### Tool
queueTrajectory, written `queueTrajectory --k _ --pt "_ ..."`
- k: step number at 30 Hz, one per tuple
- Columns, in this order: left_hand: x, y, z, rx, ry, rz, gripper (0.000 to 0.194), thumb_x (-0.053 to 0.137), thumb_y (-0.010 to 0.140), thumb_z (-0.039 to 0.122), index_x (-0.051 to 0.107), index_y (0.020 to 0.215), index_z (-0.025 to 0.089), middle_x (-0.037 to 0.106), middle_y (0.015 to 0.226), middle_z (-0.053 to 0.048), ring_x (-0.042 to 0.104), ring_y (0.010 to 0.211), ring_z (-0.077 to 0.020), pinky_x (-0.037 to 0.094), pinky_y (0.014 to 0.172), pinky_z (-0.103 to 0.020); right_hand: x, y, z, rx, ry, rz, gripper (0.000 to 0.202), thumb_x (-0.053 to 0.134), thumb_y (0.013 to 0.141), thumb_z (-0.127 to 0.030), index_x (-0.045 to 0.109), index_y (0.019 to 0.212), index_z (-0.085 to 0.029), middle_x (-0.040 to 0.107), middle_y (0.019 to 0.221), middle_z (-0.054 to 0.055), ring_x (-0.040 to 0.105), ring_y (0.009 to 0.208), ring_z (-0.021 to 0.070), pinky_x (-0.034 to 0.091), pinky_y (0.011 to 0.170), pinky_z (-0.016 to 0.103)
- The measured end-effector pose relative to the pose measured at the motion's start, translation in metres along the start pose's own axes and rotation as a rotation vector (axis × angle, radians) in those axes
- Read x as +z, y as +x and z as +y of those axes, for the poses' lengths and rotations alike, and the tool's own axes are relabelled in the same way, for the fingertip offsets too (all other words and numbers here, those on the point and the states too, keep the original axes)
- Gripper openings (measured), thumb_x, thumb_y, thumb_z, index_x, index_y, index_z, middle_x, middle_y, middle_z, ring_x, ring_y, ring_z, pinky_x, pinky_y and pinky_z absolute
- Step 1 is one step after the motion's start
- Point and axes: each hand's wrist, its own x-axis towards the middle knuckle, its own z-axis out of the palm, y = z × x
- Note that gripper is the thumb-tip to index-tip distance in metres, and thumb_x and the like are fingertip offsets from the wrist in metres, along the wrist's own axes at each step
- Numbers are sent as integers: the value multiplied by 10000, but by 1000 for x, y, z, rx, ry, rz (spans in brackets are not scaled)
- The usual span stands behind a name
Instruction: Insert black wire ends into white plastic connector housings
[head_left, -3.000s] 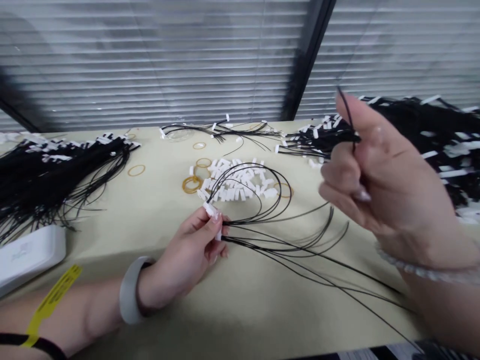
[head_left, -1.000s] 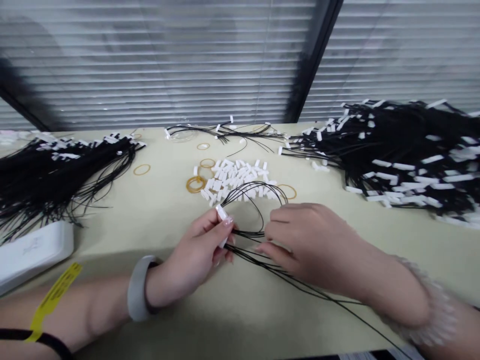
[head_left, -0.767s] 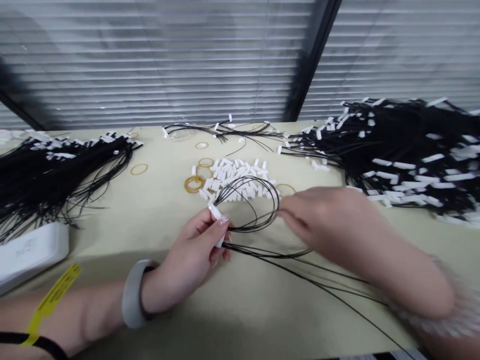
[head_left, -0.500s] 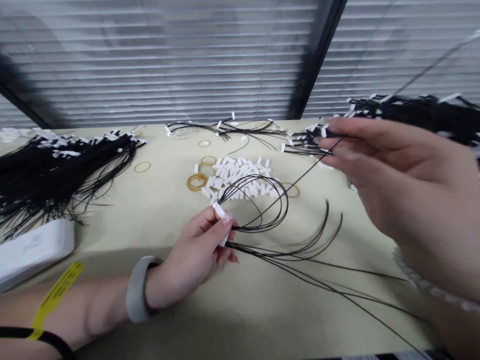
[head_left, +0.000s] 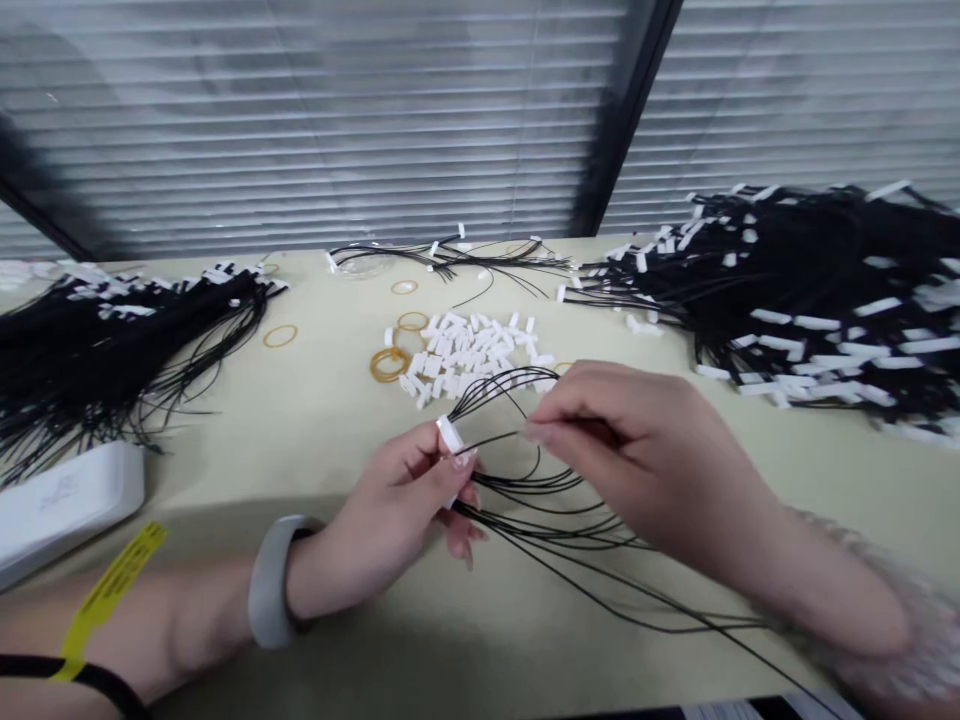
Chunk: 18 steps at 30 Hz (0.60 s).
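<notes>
Between thumb and fingers, my left hand (head_left: 409, 500) grips a white plastic connector (head_left: 450, 433) near the middle of the table. Several thin black wires (head_left: 525, 520) run out of it to the right, some of them looped back. My right hand (head_left: 637, 450) pinches one black wire (head_left: 495, 437) just right of the connector, and the wire's end points at my left thumb. My left fingers partly cover the connector, so I cannot tell whether the wire's tip is inside it. Behind my hands lies a pile of loose white connectors (head_left: 472, 345).
Bundles of black wires with white connectors lie at the left (head_left: 135, 350) and right (head_left: 810, 280). Yellow rubber bands (head_left: 388, 364) rest by the loose pile. A white device (head_left: 71, 510) sits at the left edge. Blinds (head_left: 337, 120) hang behind the table.
My right hand has come down and left from the upper right, bringing the pinched wire close to the connector. My left hand keeps its grip almost in place.
</notes>
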Motion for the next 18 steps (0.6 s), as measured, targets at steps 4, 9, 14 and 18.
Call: queueTrajectory --k 4,9,14,18 --pt "0 -1 0 -6 55 -41 235 595 789 349 502 714 146 551 619 32 574 457 -81 491 404 -189 9 -2 0 -82 -96 -10 135 497 805 -107 527 695 -177 514 616 -44 461 603 61 347 560 196" --pt "-2 -3 0 3 103 -72 244 592 790 363 505 716 147 539 599 33 548 450 -69 493 418 -192 2 -2 0 -64 -142 -15 167 495 762 -63 492 645 -182 473 554 -56 409 530 59 324 533 203" --pt "-2 -4 -1 14 122 -88 240 580 801 360 502 719 148 531 599 37 535 451 -62 485 416 -185 -1 -1 2 -36 -154 -55 202 490 743 -66 437 581 -174 430 506 -65 356 482 50 306 501 200" --pt "-1 -5 0 10 150 -88 248 568 808 370 496 725 147 525 607 38 524 460 -56 475 417 -176 0 -1 3 -27 -170 -74 188 484 740 -74 454 582 -172 427 506 -63 345 483 49 296 488 197"
